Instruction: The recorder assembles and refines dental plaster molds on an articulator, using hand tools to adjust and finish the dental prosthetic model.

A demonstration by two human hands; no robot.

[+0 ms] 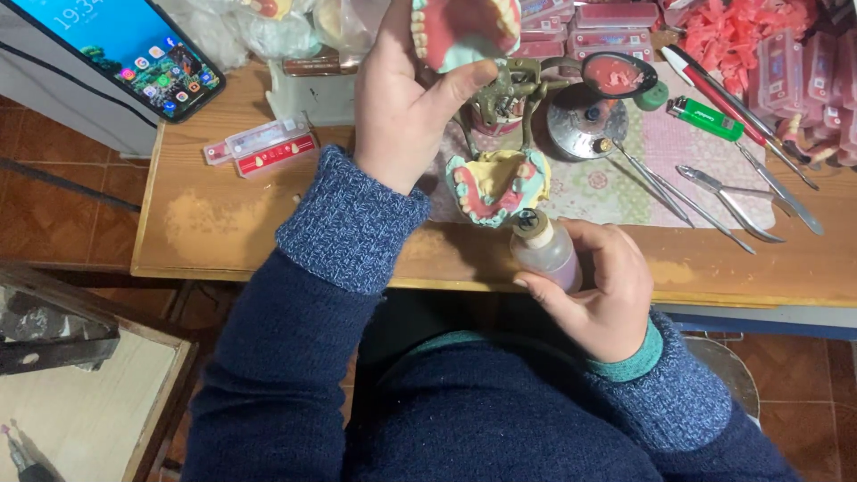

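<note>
Two hands over a wooden worktop [223,223], sleeves of blue knit. Left hand [406,107] raised above the worktop, grip pressed around a pink denture [464,31] with pale teeth, thumb across its lower edge, fingers hidden behind it. Right hand [598,286] low at the near edge, grip wrapped around a small plastic bottle [546,250] holding cloudy pinkish liquid, cream cap on, bottle tilted toward the left hand.

Just beyond the bottle, between the two grips: a second denture model [495,183], yellow and teal with pink wax, lying on a patterned mat [661,152]. Behind it, under the left grip, a brass-coloured articulator [504,98]. Farther right of the right grip: a round metal burner [585,125], a small dark dish [618,76] with pink wax inside, a green lighter [705,118], slim metal instruments [714,192]. Clear boxes [616,27] with pink contents stacked at the far edge. Left of the left grip: a flat clear case [263,147] holding a row of small teeth, and a smartphone [125,49] with lit screen.
</note>
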